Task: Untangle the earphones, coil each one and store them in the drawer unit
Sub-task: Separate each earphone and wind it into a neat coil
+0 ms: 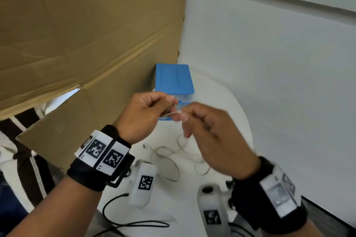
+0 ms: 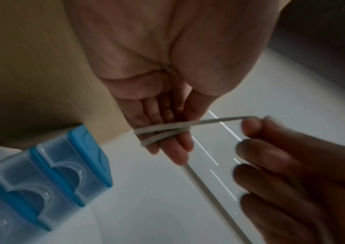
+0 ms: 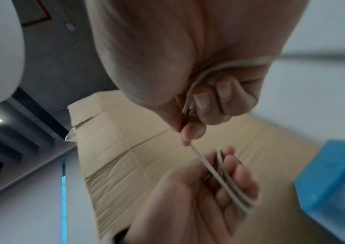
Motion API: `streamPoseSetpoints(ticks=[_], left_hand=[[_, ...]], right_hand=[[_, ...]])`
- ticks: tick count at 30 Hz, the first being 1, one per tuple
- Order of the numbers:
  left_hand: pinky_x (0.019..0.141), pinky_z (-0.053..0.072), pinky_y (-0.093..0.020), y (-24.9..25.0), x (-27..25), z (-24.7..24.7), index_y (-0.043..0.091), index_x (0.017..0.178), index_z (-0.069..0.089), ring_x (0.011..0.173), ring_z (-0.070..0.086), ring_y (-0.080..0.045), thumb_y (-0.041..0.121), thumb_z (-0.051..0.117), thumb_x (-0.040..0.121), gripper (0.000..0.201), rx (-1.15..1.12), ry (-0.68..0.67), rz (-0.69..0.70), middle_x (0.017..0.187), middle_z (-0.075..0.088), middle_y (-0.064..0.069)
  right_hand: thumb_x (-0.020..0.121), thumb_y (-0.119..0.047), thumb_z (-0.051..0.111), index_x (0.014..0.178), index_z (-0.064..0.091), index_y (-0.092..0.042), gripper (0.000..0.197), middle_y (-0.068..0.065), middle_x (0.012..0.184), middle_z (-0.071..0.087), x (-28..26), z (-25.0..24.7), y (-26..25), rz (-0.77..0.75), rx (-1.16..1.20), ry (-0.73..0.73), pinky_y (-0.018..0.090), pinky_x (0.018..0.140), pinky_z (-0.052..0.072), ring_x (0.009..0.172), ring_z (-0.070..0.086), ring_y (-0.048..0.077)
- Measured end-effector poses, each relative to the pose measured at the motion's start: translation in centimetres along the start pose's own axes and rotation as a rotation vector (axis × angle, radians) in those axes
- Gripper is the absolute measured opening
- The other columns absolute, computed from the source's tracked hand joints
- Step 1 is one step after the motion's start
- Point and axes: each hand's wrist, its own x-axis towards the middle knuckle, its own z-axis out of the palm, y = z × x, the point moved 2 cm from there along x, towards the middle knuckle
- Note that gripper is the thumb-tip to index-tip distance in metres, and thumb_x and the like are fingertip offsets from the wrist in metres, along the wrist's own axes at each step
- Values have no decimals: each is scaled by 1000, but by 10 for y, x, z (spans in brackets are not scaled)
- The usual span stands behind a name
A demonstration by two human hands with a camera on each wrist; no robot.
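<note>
Over the white table my left hand [image 1: 163,105] holds several turns of a white earphone cable [image 2: 159,132] wound round its fingers [image 2: 173,148]. My right hand [image 1: 183,116] is just right of it. It pinches the same cable [image 3: 189,100] between thumb and forefinger and draws a short taut stretch [image 2: 219,121] across to the coil [image 3: 233,188]. The rest of the earphones [image 1: 173,157] lies in loose loops on the table below my hands, with an earbud [image 1: 144,146] at the left end. Right behind my hands stands the blue drawer unit [image 1: 174,81], its clear drawer fronts [image 2: 48,175] pushed in.
A large cardboard sheet [image 1: 77,34] leans along the left, close to the drawer unit. The round white table [image 1: 227,106] ends near a pale wall [image 1: 279,63] on the right. A black cable [image 1: 134,223] lies at the table's near edge.
</note>
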Motion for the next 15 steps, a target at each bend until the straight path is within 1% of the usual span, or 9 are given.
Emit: streamPoseSetpoints(ticks=[2, 3, 5, 7, 9, 11, 12, 13, 15], left_hand=[[73, 53, -31, 5, -4, 8, -8, 87, 66, 64, 62, -20, 20, 48, 96, 35, -74, -105, -31, 66, 66, -7], [70, 54, -30, 9, -6, 11, -6, 86, 67, 63, 61, -22, 21, 47, 96, 35, -145, -132, -56, 66, 65, -8], [69, 53, -28, 14, -8, 14, 0, 85, 69, 60, 60, -22, 24, 50, 95, 32, -258, -165, -74, 66, 64, -8], [68, 54, -27, 17, -8, 14, 2, 87, 69, 60, 62, -19, 24, 54, 89, 27, -351, -147, -74, 66, 64, -7], [67, 56, -25, 16, -5, 11, 1, 90, 68, 61, 66, -16, 23, 54, 85, 26, -456, -60, -87, 66, 67, -4], [72, 58, -23, 13, -1, 5, 4, 91, 67, 65, 70, -15, 18, 51, 90, 21, -529, 61, -88, 69, 71, -3], [76, 57, -24, 12, 1, 1, 5, 91, 68, 68, 72, -16, 16, 50, 94, 21, -525, 115, -77, 70, 72, -3], [79, 57, -25, 10, 3, -3, 6, 91, 68, 71, 72, -17, 14, 49, 96, 21, -478, 164, -58, 72, 73, -3], [81, 56, -28, 5, 5, -12, 8, 90, 70, 75, 72, -21, 14, 50, 97, 22, -262, 249, 1, 77, 73, -7]], right_hand=[[96, -7, 52, 79, 64, -10, 22, -14, 59, 57, 18, -17, 2, 14, 11, 123, 7, 54, 35, 53, 50, 0], [96, -7, 54, 79, 66, -10, 21, -16, 59, 56, 26, -23, 7, 28, 13, 189, 8, 55, 36, 54, 50, -1], [94, -10, 59, 81, 70, -9, 16, -11, 64, 59, 37, -25, 24, 73, 57, 288, 9, 56, 38, 55, 50, -1], [93, -10, 61, 86, 72, -4, 15, -5, 65, 60, 36, -14, 44, 162, 132, 290, 7, 52, 38, 50, 51, -2], [94, -9, 60, 84, 74, -8, 17, -2, 61, 59, 25, 8, 62, 221, 147, 215, 7, 53, 37, 48, 50, -2], [94, -12, 60, 85, 75, -17, 18, -2, 58, 60, 6, 32, 74, 259, 130, 78, 13, 60, 42, 56, 55, 2], [95, -15, 60, 88, 76, -18, 17, -6, 56, 61, -4, 42, 74, 281, 131, -10, 16, 62, 43, 58, 55, 5], [96, -17, 59, 91, 75, -16, 17, -10, 55, 60, -13, 49, 72, 295, 133, -93, 16, 62, 43, 57, 55, 5], [97, -17, 56, 94, 73, -11, 18, -13, 54, 57, -26, 50, 59, 282, 156, -193, 17, 60, 43, 55, 52, 4]])
